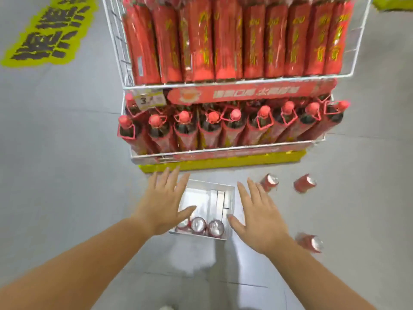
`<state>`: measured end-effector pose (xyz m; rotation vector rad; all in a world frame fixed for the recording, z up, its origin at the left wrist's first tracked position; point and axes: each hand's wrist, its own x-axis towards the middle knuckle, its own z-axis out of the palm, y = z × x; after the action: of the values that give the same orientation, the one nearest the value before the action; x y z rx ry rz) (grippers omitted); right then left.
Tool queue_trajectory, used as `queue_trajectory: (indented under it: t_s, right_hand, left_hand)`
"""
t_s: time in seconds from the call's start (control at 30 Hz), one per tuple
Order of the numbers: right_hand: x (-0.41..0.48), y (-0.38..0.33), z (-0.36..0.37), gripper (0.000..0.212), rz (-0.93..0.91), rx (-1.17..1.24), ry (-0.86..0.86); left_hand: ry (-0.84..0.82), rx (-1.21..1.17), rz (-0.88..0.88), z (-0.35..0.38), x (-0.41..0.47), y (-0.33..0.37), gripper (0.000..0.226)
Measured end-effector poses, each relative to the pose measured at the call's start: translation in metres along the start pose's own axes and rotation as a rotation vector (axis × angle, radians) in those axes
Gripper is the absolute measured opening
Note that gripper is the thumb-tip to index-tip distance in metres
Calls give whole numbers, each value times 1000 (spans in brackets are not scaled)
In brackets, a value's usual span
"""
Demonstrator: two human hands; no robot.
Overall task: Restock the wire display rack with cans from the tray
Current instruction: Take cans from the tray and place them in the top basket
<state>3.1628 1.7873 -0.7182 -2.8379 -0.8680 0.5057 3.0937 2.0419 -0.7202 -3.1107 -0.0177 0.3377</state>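
Your forearms reach in from the bottom edge, and both hands are spread flat, palms down, fingers straight; neither has hold of anything. Your left hand (164, 202) overlaps the left rim of the white tray (212, 184), with its thumb pointing across the inside. Your right hand (261, 218) is just beside the tray's right wall, thumb tip at the rim. You cannot tell from this view whether either hand touches the tray.

That tray sits on the grey floor (67, 186), near the yellow base (223, 162) of the wire display rack (223, 82). Red cans (197, 224) stand in its near end with their silver tops up — two in plain view, a third partly hidden by your left hand.

Three loose cans are on the floor to your right. Two (269, 182) are beyond your right fingertips and one (310, 242) is beside your right wrist. They are too blurred to tell whether they stand upright or are tipped over.

On the rack, the lower shelf holds a row of dark bottles (184, 126) with red caps. The upper shelf is packed with tall red packs (228, 41). A price tag (149, 100) hangs at the left of the front rail, and a yellow floor decal (49, 32) lies at the upper left.
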Motion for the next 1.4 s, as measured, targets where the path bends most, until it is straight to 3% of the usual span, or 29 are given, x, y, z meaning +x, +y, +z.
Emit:
queue_trajectory:
  t_s: [0.2,0.33,0.43,0.57,0.67,0.8,0.9,1.03,1.2,1.4]
  right_hand:
    - [27,19,115,96,-31,50,-169]
    - [61,35,166,78,-64,119,-271]
    - [90,43,192,73,-120,173,-390]
    - [124,50,210,87,-172,72,-681]
    - [136,52,225,90,-255,-65,-768]
    - [137,52,239,61,-331,-108,-677]
    - [139,51,241,49,-259,32,-654]
    - [148,49,246,51,-49,373,-588]
    - [159,43,256,53,193,761,-454]
    - [162,33,277,51,304,1063,-327]
  left_hand:
    - [-96,-41,-8,135,8,-21,88]
    - [-163,-120,5,198,23,-38,84]
    - [-341,-254,53,230,37,-49,71]
    - [-540,-334,123,264,50,-64,71]
    - [-613,-280,148,271,62,-62,74]
    - [-571,-258,146,276,70,-49,47]
    - [-549,-398,69,283,74,-48,45]
    - [-562,-570,-66,280,91,-57,54]
    - [-448,-1105,-382,290,98,-49,51]
    - [-285,-1391,-464,295,102,-34,38]
